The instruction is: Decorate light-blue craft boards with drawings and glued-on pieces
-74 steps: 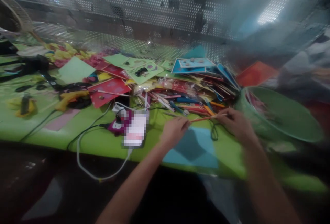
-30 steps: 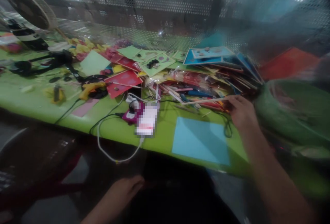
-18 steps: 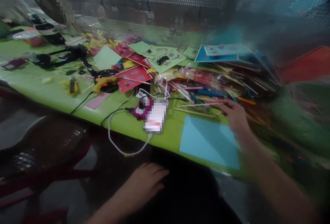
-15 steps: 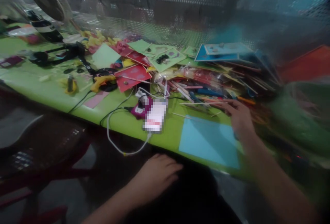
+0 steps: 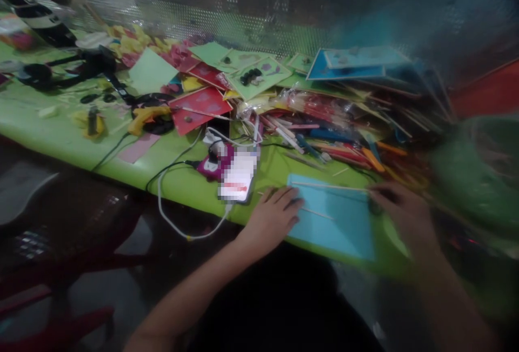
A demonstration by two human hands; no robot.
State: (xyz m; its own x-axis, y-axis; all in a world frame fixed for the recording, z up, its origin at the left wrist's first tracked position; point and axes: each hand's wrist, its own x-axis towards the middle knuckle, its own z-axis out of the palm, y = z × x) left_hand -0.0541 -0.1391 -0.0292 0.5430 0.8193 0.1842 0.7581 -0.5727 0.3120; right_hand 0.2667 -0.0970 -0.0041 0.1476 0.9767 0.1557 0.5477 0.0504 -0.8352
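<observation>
A light blue sheet of paper [image 5: 344, 233] lies at the front edge of the green table. My left hand [image 5: 275, 214] is over its left edge, fingers bent and closed around a thin wooden stick [image 5: 318, 213] that sticks out past the fingertips over the paper. With fingers pinched, my right hand [image 5: 401, 208] grips the right end of a longer pale wooden stick [image 5: 332, 185]. That stick runs level along the paper's far edge; whether it touches the paper I cannot tell. The right hand is partly dark and blurred.
A phone [image 5: 239, 176] with a white cable lies left of the paper, by a purple power adapter [image 5: 214, 164]. Behind are a yellow glue gun [image 5: 148, 118], coloured cards [image 5: 200, 108] and a heap of sticks and plastic wrap [image 5: 312, 106]. A green rounded object [image 5: 478, 168] stands right.
My left hand has risen from my lap to the paper and taken a stick. The right hand has brought its stick down and nearer, over the paper's far edge. The view has shifted slightly.
</observation>
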